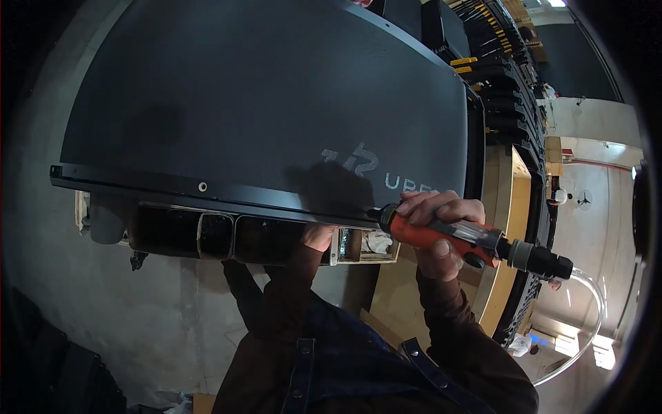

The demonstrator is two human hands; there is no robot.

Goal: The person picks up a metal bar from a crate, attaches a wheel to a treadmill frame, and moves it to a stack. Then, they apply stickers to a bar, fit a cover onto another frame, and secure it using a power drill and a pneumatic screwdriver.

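Observation:
My right hand (441, 205) is wrapped around an orange air screwdriver (420, 236) with a black nose. The tool's tip meets or nearly meets the front rim of a large dark panel (241, 96); contact is hard to make out. Silvery lettering (364, 162) is printed on the panel beside the tool. Under the same rim, my left hand (318, 237) reaches up against the edge, its fingers hidden. A pale ring (202, 187) sits on the rim to the left.
From the tool's rear, a clear air hose (600, 303) curves down on the right. Black bins (183, 231) and a small wooden tray (376, 243) are below the panel. Stacked black frames (520, 117) and a wooden box (514, 200) stand to the right. Other people are in the background.

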